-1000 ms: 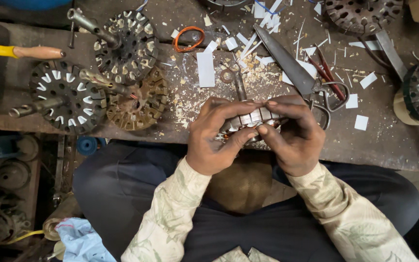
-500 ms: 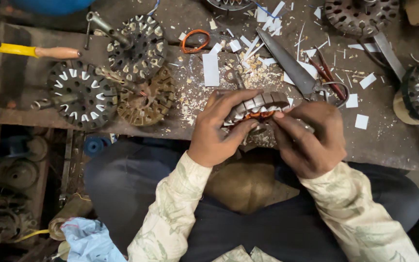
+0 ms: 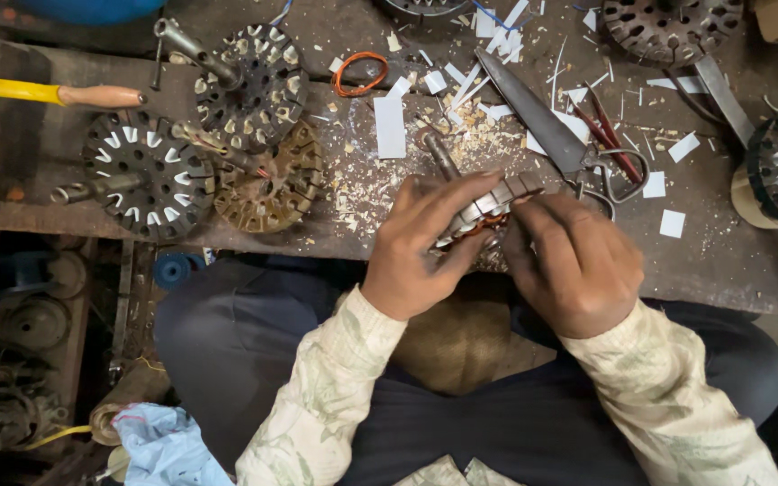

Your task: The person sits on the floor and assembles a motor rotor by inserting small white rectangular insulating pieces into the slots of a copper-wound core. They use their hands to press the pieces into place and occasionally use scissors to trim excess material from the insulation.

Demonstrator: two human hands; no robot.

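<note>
Directly below the head camera, I see both of my hands closed around one motor stator core, a ribbed grey metal ring with copper winding showing at its lower edge. It is held just above the near edge of the tabletop, over my lap. My left hand grips it from the left, its fingers wrapped over the top rim and thumb underneath. My right hand covers it from the right, fingers curled tight against the rim, fingertips hidden behind the core. The core lies between the hands, tilted, its visible rim running from lower left to upper right; both hands touch it, neither nearer than the other. A short dark shaft sticks out beyond it, away from me. Just beyond my right hand lie large scissors, blades pointing up and left, among white paper slips and pale shavings. Well apart on the left sit three more stator cores, and a wooden-handled tool with a yellow shaft.
</note>
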